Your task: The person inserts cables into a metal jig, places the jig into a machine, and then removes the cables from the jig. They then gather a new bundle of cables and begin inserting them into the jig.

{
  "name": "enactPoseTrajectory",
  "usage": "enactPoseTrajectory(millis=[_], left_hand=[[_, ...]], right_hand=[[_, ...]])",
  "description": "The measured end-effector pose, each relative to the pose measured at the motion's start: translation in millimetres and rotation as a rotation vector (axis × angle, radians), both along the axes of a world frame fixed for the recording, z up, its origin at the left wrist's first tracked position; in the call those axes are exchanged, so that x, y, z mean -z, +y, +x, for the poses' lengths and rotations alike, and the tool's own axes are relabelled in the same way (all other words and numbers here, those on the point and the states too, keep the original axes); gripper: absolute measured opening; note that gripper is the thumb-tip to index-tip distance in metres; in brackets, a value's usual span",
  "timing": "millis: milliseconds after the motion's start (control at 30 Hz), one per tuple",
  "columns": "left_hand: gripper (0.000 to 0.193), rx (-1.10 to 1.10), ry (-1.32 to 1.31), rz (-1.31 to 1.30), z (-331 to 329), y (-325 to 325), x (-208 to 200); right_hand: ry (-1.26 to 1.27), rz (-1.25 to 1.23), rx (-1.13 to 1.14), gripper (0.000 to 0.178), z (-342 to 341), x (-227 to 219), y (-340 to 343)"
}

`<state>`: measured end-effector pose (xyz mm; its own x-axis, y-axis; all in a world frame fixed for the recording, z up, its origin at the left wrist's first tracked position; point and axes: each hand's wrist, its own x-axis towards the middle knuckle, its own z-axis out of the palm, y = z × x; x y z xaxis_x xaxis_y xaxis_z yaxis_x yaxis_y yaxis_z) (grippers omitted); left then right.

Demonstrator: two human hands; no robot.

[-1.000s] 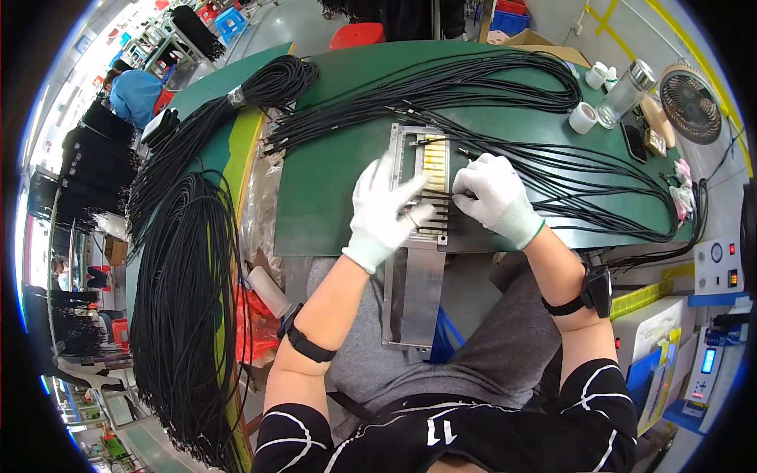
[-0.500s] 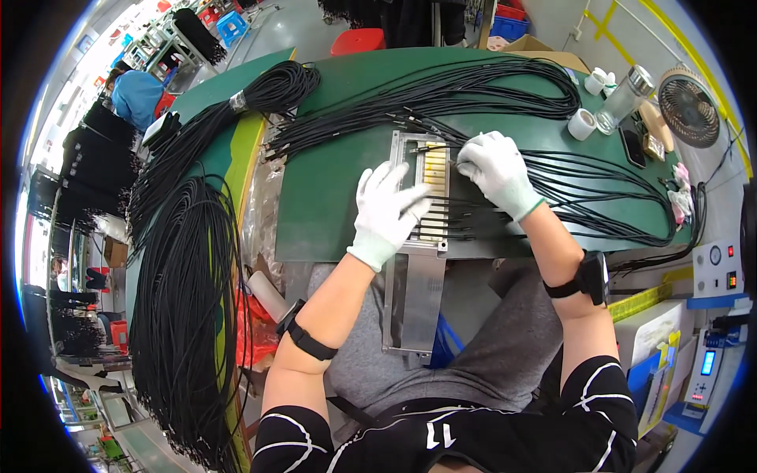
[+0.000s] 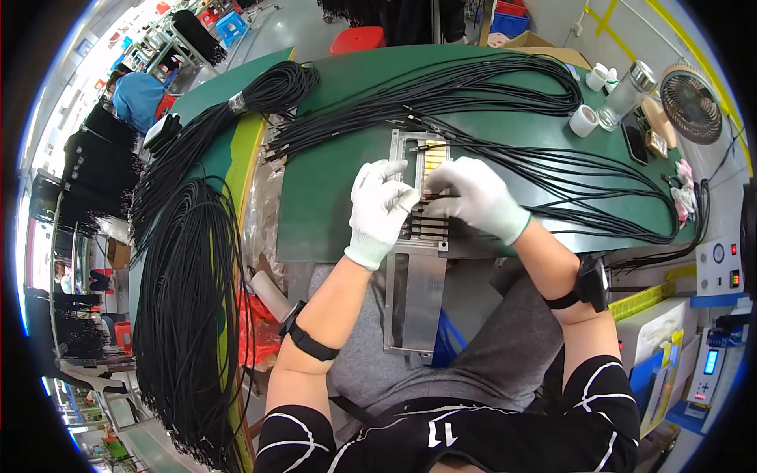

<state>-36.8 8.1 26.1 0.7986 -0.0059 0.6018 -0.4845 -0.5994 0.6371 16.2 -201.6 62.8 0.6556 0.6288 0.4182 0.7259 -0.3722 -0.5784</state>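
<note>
White gloves cover both hands, which nearly meet over a slotted metal fixture (image 3: 419, 251) at the near edge of the table. My left hand (image 3: 380, 203) is on the fixture's left side, thumb and fingers drawn together; whatever lies between the fingertips is too small to make out. From the right, my right hand (image 3: 475, 197) reaches over the slots with bent fingers closed on a thin black cable, partly hidden by the glove. Pale yellow strips (image 3: 434, 160) show at the fixture's far end. Other black cables (image 3: 583, 162) run from the fixture into a loop on the right.
More black cables (image 3: 473, 87) lie across the back of the green table (image 3: 331, 213). Thick cable bundles (image 3: 189, 315) cover the left side. At right stand a glass jar (image 3: 627, 96), a white roll (image 3: 583, 121), a phone (image 3: 635, 144) and a small fan (image 3: 691, 104).
My right hand has moved left and nearer to me, over the slots. My left hand has drawn its spread fingers together and shifted slightly left.
</note>
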Motion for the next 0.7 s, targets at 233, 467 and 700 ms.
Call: enactPoseTrajectory(millis=[233, 467, 700], left_hand=[[0.016, -0.023, 0.129, -0.347, 1, 3, 9], [0.016, -0.235, 0.123, -0.074, 5, 13, 17], [0.014, -0.277, 0.126, 0.013, 8, 18, 19]], right_hand=[[0.076, -0.127, 0.040, 0.017, 9, -2, -13], [0.059, -0.108, 0.165, 0.016, 9, 2, -16], [-0.177, -0.282, 0.188, 0.012, 14, 8, -17]])
